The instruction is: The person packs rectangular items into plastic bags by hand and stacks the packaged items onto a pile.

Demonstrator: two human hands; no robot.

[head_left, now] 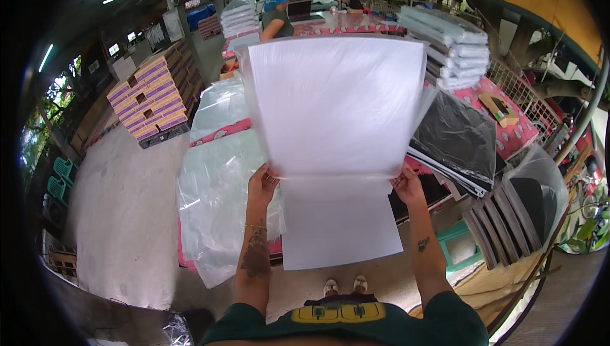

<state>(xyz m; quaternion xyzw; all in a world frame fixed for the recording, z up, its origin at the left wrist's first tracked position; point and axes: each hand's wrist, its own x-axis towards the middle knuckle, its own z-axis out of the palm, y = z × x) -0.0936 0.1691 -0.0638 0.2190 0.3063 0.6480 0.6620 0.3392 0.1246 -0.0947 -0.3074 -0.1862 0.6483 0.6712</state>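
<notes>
Between my two hands spans a large clear plastic bag point(337, 104), with a white sheet showing through it. The sheet's near part point(340, 225) sticks out of the bag's near edge and hangs toward me. My left hand point(264, 182) is closed on the left corner of that edge, and my right hand point(405, 184) pinches the right corner. Flat clear plastic bags point(222, 200) lie in a pile left of my left hand. Black sheets in plastic point(460, 133) are stacked beyond my right hand, on the table with the pink patterned cover.
Boxes point(155, 92) are stacked on the floor at left. Wrapped white packs point(451, 44) rise at the far right, near a small cardboard box point(497, 108). Bagged dark panels point(508, 219) lean beside a green stool point(459, 244). Another person point(277, 15) is at the far table.
</notes>
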